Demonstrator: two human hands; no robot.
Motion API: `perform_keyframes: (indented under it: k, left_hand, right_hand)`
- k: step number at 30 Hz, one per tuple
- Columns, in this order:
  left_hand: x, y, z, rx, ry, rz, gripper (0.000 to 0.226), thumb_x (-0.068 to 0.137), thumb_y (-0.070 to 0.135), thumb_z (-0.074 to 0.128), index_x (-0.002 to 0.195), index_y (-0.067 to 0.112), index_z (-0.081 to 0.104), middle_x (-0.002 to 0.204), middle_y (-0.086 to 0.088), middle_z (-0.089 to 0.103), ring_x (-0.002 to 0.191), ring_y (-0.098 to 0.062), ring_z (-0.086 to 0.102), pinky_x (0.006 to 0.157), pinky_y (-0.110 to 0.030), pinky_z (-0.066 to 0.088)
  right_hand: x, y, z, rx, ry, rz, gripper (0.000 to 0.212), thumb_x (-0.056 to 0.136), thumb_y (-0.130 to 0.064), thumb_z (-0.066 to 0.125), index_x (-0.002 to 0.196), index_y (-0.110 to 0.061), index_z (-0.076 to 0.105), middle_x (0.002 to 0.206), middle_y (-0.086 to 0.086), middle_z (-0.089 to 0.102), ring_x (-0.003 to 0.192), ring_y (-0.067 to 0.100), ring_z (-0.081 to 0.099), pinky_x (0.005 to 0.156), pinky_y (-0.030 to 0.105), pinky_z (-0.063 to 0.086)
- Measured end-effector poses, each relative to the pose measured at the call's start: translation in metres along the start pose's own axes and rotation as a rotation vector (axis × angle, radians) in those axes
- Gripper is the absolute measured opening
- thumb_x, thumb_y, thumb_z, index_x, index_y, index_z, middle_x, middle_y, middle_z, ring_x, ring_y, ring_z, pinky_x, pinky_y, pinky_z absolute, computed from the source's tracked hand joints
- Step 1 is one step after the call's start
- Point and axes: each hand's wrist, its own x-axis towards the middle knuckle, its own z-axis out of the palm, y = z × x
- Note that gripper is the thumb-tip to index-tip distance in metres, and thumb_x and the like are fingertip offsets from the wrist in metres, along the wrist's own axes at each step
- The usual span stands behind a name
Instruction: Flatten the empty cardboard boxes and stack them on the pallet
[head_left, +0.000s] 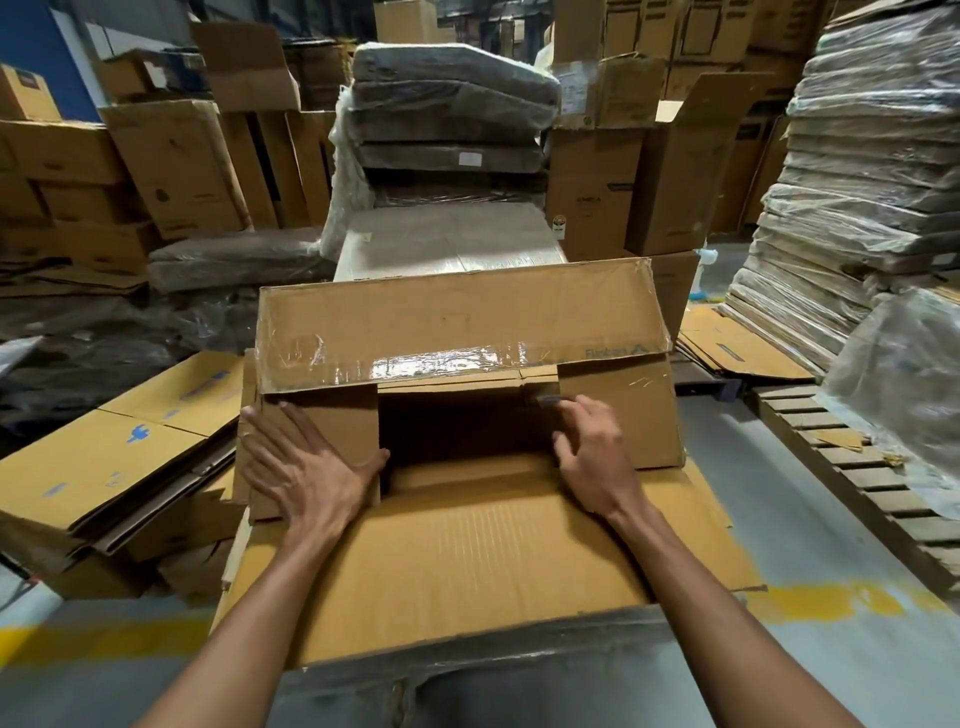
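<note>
An empty brown cardboard box (462, 332) lies on its side in front of me, its mouth facing me and all flaps spread. Clear tape shines along its upper flap. My left hand (306, 462) presses flat, fingers straight, on the box's left side flap (343, 415). My right hand (592, 452) rests with loosely bent fingers on the inner edge of the right side flap (628, 415). The bottom flap (457, 561) lies flat toward me. A pile of flattened yellow-brown boxes (119, 467) sits to the left.
A bare wooden pallet (872, 483) lies at the right on the grey floor. Plastic-wrapped stacks of flattened cardboard (852, 208) rise at the right and centre back (452, 114). Upright boxes (176, 161) crowd the back. A yellow floor line (821, 603) runs near me.
</note>
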Motion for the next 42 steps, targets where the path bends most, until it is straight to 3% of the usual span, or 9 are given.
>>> perform_keyframes:
  k: [3,5,7,9,11,16,22,34,42]
  left_hand:
    - [-0.002,-0.002,0.001,0.001,0.011,0.002,0.147,0.057,0.091,0.052,0.153,0.018,-0.033,0.156,-0.025,-0.039,0.147,-0.054,-0.018,0.115,-0.069,-0.007]
    - [-0.004,-0.005,0.003,0.004,0.041,0.006,0.149,0.059,0.090,0.059,0.155,0.017,-0.029,0.158,-0.025,-0.037,0.148,-0.053,-0.018,0.115,-0.068,-0.006]
    - [-0.007,-0.004,0.003,0.031,0.065,-0.032,0.148,0.062,0.090,0.063,0.159,0.013,-0.018,0.161,-0.026,-0.029,0.150,-0.052,-0.010,0.118,-0.067,0.001]
    - [-0.010,-0.004,0.003,0.053,0.092,-0.037,0.145,0.064,0.091,0.061,0.160,0.011,-0.010,0.163,-0.027,-0.022,0.151,-0.051,-0.003,0.118,-0.065,0.008]
    - [-0.013,-0.006,0.004,0.056,0.116,-0.023,0.144,0.064,0.089,0.062,0.160,0.012,-0.013,0.163,-0.026,-0.023,0.152,-0.049,-0.004,0.118,-0.065,0.010]
    - [-0.019,-0.006,0.006,0.054,0.151,-0.026,0.143,0.065,0.086,0.067,0.160,0.014,-0.012,0.165,-0.023,-0.021,0.152,-0.047,0.001,0.118,-0.062,0.013]
    - [-0.023,-0.011,0.009,0.065,0.171,-0.024,0.143,0.065,0.088,0.063,0.160,0.014,-0.014,0.164,-0.023,-0.023,0.152,-0.048,0.001,0.119,-0.061,0.013]
    - [-0.002,-0.011,0.009,0.070,0.090,-0.030,0.144,0.059,0.099,0.048,0.159,0.020,-0.020,0.162,-0.020,-0.031,0.147,-0.055,0.007,0.113,-0.070,0.017]
    - [0.025,0.006,-0.026,0.033,-0.036,-0.019,0.138,0.067,0.092,0.056,0.157,0.025,-0.025,0.164,-0.016,-0.029,0.151,-0.051,-0.001,0.116,-0.070,0.016]
  right_hand:
    - [0.014,-0.036,0.004,0.302,-0.174,0.146,0.059,0.090,-0.008,0.070,0.147,-0.013,0.053,0.145,0.002,0.057,0.135,0.015,0.049,0.113,0.024,0.034]
    - [0.025,-0.054,0.002,0.611,-0.305,0.246,0.076,0.083,-0.007,0.075,0.152,-0.012,0.044,0.149,0.002,0.053,0.138,0.015,0.049,0.115,0.031,0.038]
    - [0.032,-0.063,0.006,0.769,-0.255,0.227,0.078,0.079,-0.011,0.076,0.150,-0.011,0.045,0.148,0.002,0.054,0.137,0.015,0.052,0.114,0.033,0.043]
    - [0.034,-0.079,0.005,0.782,-0.128,0.167,0.075,0.088,-0.016,0.075,0.154,-0.012,0.039,0.151,-0.007,0.048,0.132,-0.001,0.051,0.105,0.015,0.044]
    - [0.042,-0.095,-0.001,0.686,0.014,0.112,0.073,0.096,-0.027,0.070,0.158,-0.015,0.032,0.154,-0.012,0.039,0.133,-0.009,0.040,0.105,0.009,0.036]
    - [0.102,-0.110,-0.007,0.114,0.190,-0.118,0.076,0.099,-0.036,0.063,0.162,-0.020,0.021,0.169,0.002,0.018,0.156,0.021,0.012,0.124,0.040,0.015]
    - [0.163,-0.097,-0.002,-0.383,0.135,-0.193,0.083,0.096,-0.036,0.062,0.163,-0.027,0.015,0.171,-0.003,0.008,0.157,0.024,0.009,0.124,0.056,0.016]
    - [0.209,-0.076,0.021,-0.511,-0.121,-0.112,0.055,0.093,-0.008,0.056,0.144,-0.027,0.045,0.140,0.004,0.054,0.137,0.030,0.041,0.118,0.055,0.015]
    - [0.243,-0.074,0.015,-0.514,-0.305,-0.123,0.079,0.097,-0.001,0.054,0.163,-0.025,0.016,0.170,0.001,0.014,0.157,0.027,0.010,0.125,0.055,0.006]
